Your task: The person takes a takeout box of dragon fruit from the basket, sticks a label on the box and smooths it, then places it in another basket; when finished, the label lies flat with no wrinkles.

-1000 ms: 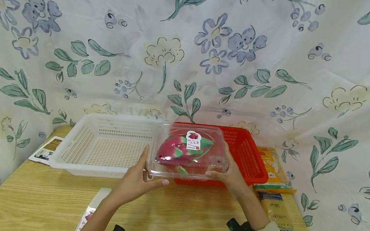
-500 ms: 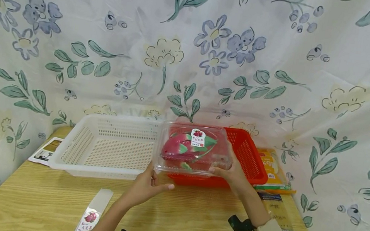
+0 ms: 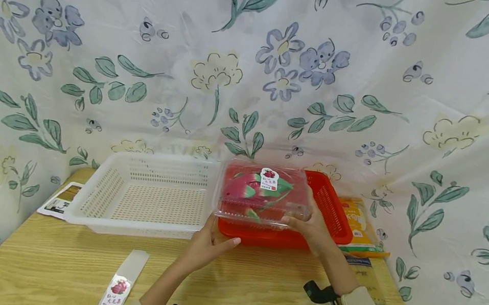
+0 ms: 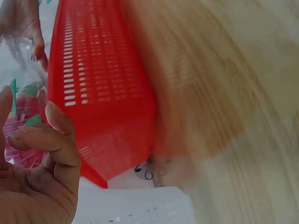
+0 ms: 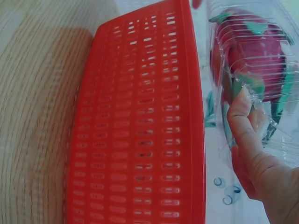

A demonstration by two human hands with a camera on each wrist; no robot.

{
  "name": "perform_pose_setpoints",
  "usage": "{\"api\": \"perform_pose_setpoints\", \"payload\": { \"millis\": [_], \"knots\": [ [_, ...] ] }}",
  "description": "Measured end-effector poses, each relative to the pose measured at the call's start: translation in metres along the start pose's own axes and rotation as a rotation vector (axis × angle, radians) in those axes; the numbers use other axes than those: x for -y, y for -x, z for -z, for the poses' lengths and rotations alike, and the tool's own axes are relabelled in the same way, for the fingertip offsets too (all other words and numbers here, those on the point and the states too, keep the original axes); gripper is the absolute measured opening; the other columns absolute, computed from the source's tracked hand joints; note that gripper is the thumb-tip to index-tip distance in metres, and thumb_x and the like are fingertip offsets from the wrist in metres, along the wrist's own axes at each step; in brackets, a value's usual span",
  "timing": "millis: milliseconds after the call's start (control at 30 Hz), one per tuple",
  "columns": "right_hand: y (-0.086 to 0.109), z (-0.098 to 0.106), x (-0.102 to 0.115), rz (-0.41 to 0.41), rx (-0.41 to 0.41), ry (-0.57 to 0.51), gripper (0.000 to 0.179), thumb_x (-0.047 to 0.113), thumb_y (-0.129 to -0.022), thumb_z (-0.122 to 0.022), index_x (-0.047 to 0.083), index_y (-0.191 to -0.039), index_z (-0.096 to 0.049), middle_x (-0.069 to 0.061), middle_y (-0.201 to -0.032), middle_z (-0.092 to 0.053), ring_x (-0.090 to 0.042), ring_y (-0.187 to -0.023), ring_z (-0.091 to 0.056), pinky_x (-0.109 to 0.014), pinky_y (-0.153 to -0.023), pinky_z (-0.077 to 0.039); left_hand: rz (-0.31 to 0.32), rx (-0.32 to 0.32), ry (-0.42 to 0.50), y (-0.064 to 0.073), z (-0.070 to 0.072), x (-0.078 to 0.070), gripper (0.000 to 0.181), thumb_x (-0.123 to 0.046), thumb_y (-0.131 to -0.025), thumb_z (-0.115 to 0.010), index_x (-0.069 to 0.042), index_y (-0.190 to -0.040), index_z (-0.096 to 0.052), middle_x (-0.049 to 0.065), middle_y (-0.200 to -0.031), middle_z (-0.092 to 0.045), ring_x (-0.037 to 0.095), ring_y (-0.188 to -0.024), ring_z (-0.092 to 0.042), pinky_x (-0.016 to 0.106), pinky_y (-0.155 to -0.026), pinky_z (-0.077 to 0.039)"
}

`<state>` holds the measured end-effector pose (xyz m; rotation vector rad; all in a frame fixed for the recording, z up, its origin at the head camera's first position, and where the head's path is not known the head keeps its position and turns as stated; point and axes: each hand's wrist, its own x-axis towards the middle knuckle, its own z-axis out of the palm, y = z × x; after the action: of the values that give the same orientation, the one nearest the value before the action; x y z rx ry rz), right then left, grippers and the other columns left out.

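Note:
A clear plastic clamshell box [image 3: 236, 214] with red-and-green dragon fruit [image 3: 240, 187] inside and a printed label [image 3: 269, 179] on its lid is held above the red basket [image 3: 334, 213]. My right hand [image 3: 312, 227] grips its front right corner, thumb on the rim; the right wrist view shows this thumb [image 5: 240, 105] against the plastic. My left hand [image 3: 204, 244] is at the lower left corner, fingertips at the edge and thumb sticking out away from the box. In the left wrist view, fingers of the left hand [image 4: 44, 163] are partly bent in front of the box.
A white basket [image 3: 96, 189] stands left of the red one. A strip of labels [image 3: 117, 288] lies on the wooden table [image 3: 50, 256]. Yellow-orange packets [image 3: 357, 224] and another bag [image 3: 364, 279] lie at the right. A printed card [image 3: 59, 203] is at the far left. Floral cloth hangs behind.
The box has moved right and slightly back, from between the baskets to over the red one. Both hands moved with it; the left hand slid rightward, uncovering the label strip.

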<state>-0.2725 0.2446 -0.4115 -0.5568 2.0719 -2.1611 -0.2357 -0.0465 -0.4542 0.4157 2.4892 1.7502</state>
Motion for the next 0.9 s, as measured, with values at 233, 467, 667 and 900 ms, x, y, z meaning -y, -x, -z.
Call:
{"api": "perform_pose_setpoints", "payload": {
  "millis": [233,467,667,900],
  "knots": [
    [-0.004,0.009,0.000,0.000,-0.026,0.031,0.093,0.006,-0.091,-0.066,0.032,-0.159,-0.008,-0.019,-0.149,-0.037,-0.033,-0.125,-0.051,-0.036,-0.091,-0.055,-0.063,-0.084,0.039,-0.012,-0.021,0.009,0.092,-0.040,-0.088,-0.074,-0.031,-0.157,-0.013,0.008,-0.141,-0.056,0.023,-0.107,-0.067,0.038,-0.086,-0.056],
    [-0.010,0.016,-0.005,0.020,-0.022,0.011,0.091,0.004,-0.092,-0.063,0.031,-0.159,-0.007,-0.022,-0.149,-0.036,-0.036,-0.124,-0.052,-0.036,-0.090,-0.056,-0.022,-0.233,-0.149,-0.019,-0.037,0.011,0.101,-0.060,-0.084,-0.070,-0.029,-0.159,-0.010,0.008,-0.139,-0.059,0.033,-0.117,-0.063,0.055,-0.090,-0.053],
    [-0.013,0.019,-0.012,0.012,0.002,-0.008,0.091,0.004,-0.093,-0.064,0.031,-0.159,-0.008,-0.017,-0.147,-0.040,-0.031,-0.124,-0.053,-0.037,-0.092,-0.054,-0.023,-0.300,-0.163,-0.018,-0.042,0.016,0.105,-0.059,-0.083,-0.072,-0.030,-0.160,-0.006,0.005,-0.145,-0.054,0.031,-0.125,-0.059,0.056,-0.096,-0.050],
    [-0.017,0.027,-0.013,0.030,0.005,0.023,0.088,0.004,-0.093,-0.062,0.029,-0.159,-0.009,-0.014,-0.142,-0.047,-0.033,-0.121,-0.056,-0.038,-0.087,-0.057,-0.051,-0.326,-0.148,-0.021,-0.046,0.016,0.103,-0.058,-0.083,-0.072,-0.030,-0.159,-0.008,0.003,-0.145,-0.054,0.027,-0.127,-0.057,0.053,-0.099,-0.048]
  ]
}}
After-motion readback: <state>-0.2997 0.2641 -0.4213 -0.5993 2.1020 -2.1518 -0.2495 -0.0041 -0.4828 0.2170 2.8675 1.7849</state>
